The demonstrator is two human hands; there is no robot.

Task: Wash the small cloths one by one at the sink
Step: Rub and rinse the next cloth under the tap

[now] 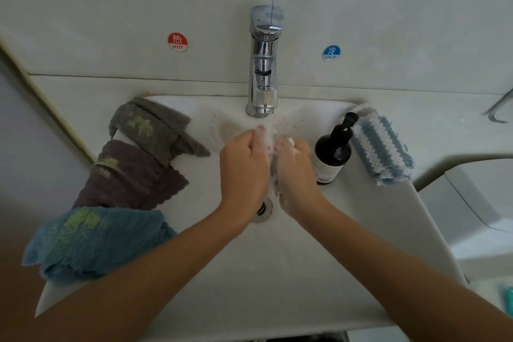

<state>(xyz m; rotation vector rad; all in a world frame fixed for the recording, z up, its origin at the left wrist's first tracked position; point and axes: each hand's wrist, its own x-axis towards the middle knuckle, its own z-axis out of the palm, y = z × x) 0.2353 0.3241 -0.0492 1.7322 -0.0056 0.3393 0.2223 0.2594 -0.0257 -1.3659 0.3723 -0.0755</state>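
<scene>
Forearms: both reach from the near edge over the basin, converging under the tap.
Sink (319, 258): white basin beneath both hands; drain (263, 209) partly hidden just behind the left wrist.
Blue cloth (97, 241): draped over the rim, left of the left forearm, nearest of the three on that side; green stain on top.
Purple cloth (133, 175): on the rim, left of the left hand, between the blue and grey cloths; stained green.
Grey cloth (155, 128): on the rim, left of and beyond the left hand; stained green, one corner trailing towards the basin.
Striped cloth (380, 147): blue-and-white, on the rim right of the right hand, just beyond the bottle.
Tap (265, 64): chrome, straight ahead of the hands; spout just above the fingertips.
Left hand (244, 166): fingers curled, gripping the white cloth.
Right hand (295, 172): fingers curled round the same cloth, pressed against the left hand.
Bottle (333, 153): dark pump bottle, upright, just right of the right hand.
White cloth (273, 147): bunched between the two hands, over the basin, below the spout; blurred.
Stickers: red HOT (177, 42) left of the tap, blue COLD (331, 53) right of it.
</scene>
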